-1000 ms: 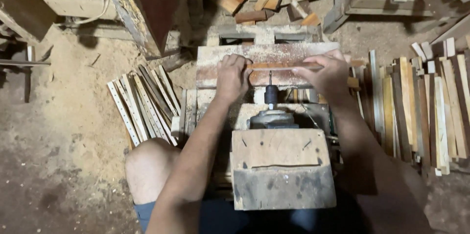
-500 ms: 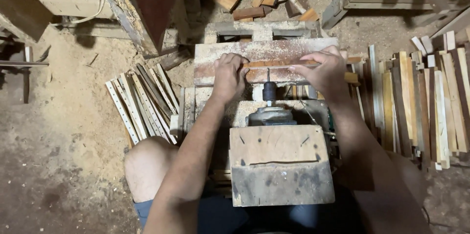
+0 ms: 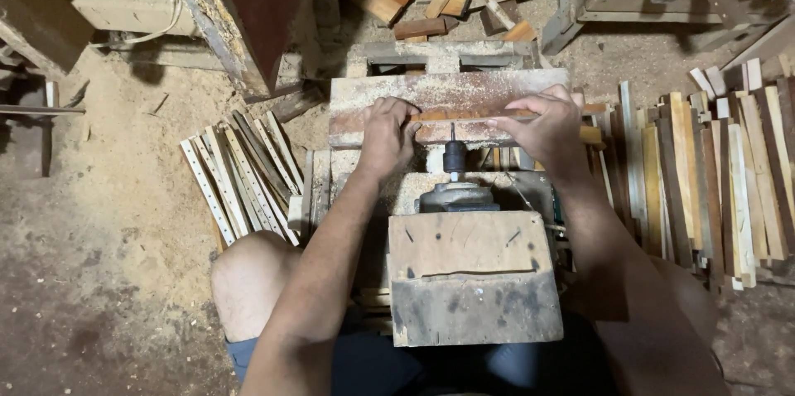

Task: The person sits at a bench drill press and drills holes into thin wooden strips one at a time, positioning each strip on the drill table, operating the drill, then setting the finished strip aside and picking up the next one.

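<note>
Left hand (image 3: 387, 137): grip pressed flat on the wooden slat's (image 3: 464, 115) left end.
Right hand (image 3: 548, 127): grip pinching the slat's right part.
Wooden slat: lies crosswise on the dusty surface (image 3: 447, 89), at 12 o'clock from the drill chuck (image 3: 454, 157).
Slat piles (image 3: 712, 172): at 3 o'clock; drilled strips (image 3: 240, 176) at 9 o'clock.

Seen from above, a seated person's left hand (image 3: 387, 137) and right hand (image 3: 546, 127) press a thin reddish wooden strip (image 3: 464, 115) flat on a dusty wooden work board (image 3: 447, 91). A dark drill chuck with its bit (image 3: 454, 154) points at the strip. A pile of pale drilled slats (image 3: 240, 176) lies left; a row of mixed wooden strips (image 3: 704, 172) lies right.
</note>
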